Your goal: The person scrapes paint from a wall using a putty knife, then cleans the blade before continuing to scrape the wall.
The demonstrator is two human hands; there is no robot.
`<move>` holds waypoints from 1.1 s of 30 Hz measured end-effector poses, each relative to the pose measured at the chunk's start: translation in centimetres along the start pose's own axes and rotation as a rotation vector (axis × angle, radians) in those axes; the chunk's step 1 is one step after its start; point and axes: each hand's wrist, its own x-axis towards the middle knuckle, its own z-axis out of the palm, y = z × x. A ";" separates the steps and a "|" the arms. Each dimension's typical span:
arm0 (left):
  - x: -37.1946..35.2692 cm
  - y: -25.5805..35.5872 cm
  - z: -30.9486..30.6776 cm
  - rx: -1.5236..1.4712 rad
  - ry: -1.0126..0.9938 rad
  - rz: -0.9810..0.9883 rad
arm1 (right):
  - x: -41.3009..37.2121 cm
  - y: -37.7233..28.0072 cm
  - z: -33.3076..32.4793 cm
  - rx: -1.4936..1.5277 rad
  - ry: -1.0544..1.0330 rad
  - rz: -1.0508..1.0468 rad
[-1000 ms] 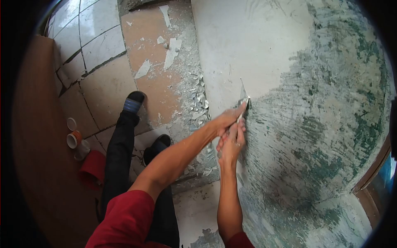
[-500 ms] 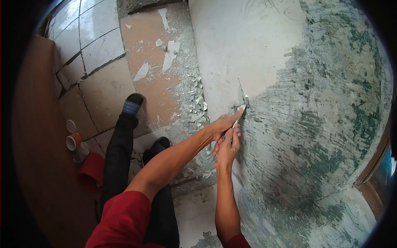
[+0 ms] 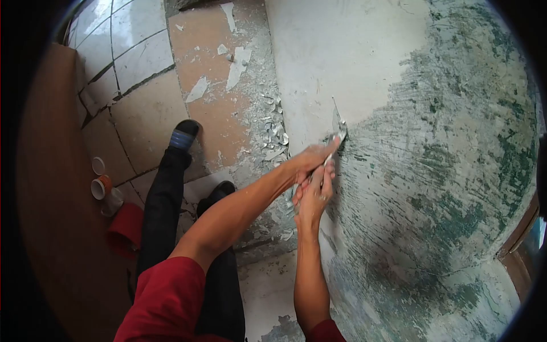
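Both hands on the scraper [image 3: 342,130] here: left hand [image 3: 312,158] wrapped round it, right hand [image 3: 314,195] gripping just below, blade right beyond the fingertips at the wall [image 3: 387,176]. A ragged edge [image 3: 399,91] climbs up and right from them, open wall spreading that way. Smooth pale coat [image 3: 342,57] above; rough, scored, green-flecked plaster [image 3: 473,125] to the right. Left of the fingers, curled flakes [image 3: 273,130]. Left forearm [image 3: 239,208] slants up across; right forearm [image 3: 311,268] rises nearly straight.
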 end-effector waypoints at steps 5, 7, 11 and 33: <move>0.2 1.9 0.2 -0.016 0.056 -0.019 | 2.0 -1.5 0.1 -0.060 -0.071 0.024; 0.3 2.3 -0.4 -0.099 0.047 0.002 | 1.5 -0.9 0.7 -0.052 -0.048 0.013; -0.3 0.3 0.7 -0.045 0.025 -0.021 | 0.3 -0.8 0.3 -0.010 0.004 -0.011; 0.8 2.4 -0.4 -0.105 0.061 0.022 | 3.1 -0.9 1.2 -0.074 -0.040 -0.022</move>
